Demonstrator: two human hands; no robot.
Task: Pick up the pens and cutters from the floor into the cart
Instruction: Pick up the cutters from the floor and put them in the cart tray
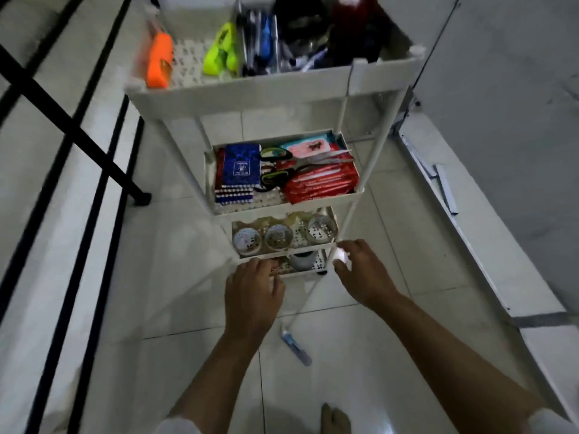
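At the far left, black metal bars (78,133) are seen crossing over the white tiled floor (175,302). In the middle stands a white plastic tiered cart (250,92). In its top tray, an orange cutter (160,61) lies at the left, a neon yellow-green cutter (219,50) is placed to its right, and a bundle of dark and blue pens (260,42) is held in a compartment further right. On the second shelf, a blue booklet (242,164), green-handled scissors (279,166) and red packets (322,183) are laid. Three round tape rolls (275,238) are lined up on the third shelf.

Near the cart's lowest shelf, the left hand (250,296) is held with its fingers (277,270) loosely curled and empty, touching the shelf's front edge. The right hand (363,274) is spread wide beside the cart's near right corner, nothing being gripped. On the floor between the forearms, a blue and white pen (296,346) is left lying, near the cart's foot. A bare foot (333,418) is seen at the near edge.
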